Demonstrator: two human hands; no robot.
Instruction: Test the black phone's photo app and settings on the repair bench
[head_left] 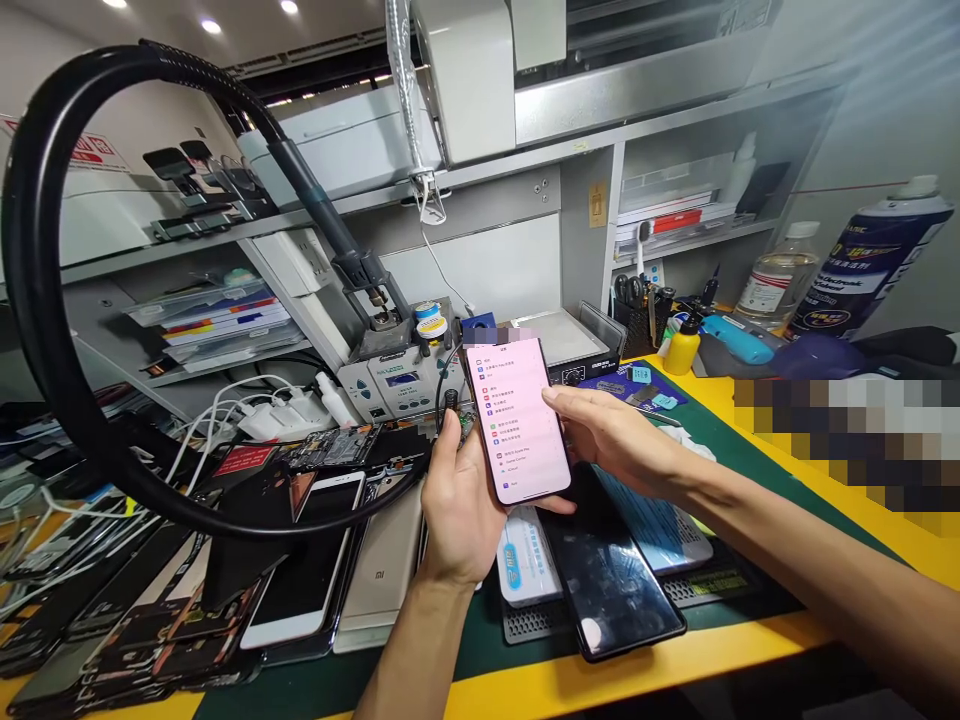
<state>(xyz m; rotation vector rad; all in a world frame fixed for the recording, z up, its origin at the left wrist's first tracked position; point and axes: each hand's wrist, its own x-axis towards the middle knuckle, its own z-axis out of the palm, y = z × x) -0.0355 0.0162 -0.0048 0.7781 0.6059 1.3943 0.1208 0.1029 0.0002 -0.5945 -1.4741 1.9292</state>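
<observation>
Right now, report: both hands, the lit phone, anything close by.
Left hand holding lit phone, list on display. Right hand at its right edge. Black-screened phone lying just below, closest obstacle.

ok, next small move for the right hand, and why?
Probably a scroll or tap on the lit phone: its screen shows a list of rows, the left hand holds it face up, and the right hand is at its right edge.

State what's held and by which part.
A lit phone, held by its lower half in the left grip; the right grip is at its right edge.
</observation>
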